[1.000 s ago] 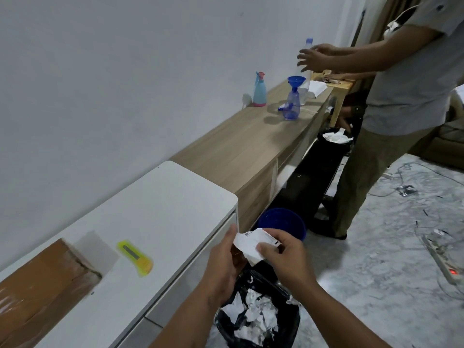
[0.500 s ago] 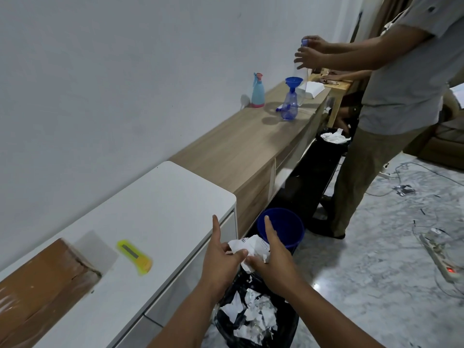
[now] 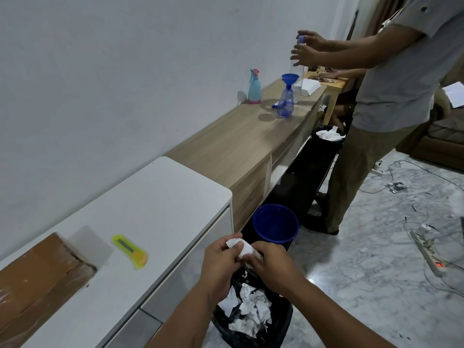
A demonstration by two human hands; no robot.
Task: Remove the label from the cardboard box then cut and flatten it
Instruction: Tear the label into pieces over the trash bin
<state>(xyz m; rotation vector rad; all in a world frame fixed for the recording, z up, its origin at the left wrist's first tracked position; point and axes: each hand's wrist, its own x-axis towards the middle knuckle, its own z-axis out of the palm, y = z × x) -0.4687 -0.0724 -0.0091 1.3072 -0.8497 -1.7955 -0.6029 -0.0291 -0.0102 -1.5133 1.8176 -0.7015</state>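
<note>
both hands — left hand point(image 3: 221, 259) and right hand point(image 3: 270, 263) — pinch the crumpled label point(image 3: 239, 248) above the black bin bag point(image 3: 251, 320) (already holding scraps), so sticky paper may cling to fingers or drop outside it, while the cardboard box point(image 3: 37, 280) sits uncut beside the yellow cutter point(image 3: 130, 251).

left hand point(image 3: 221, 259) and right hand point(image 3: 270, 263) crumple the label point(image 3: 241, 248) above the bin point(image 3: 278, 330).
</note>
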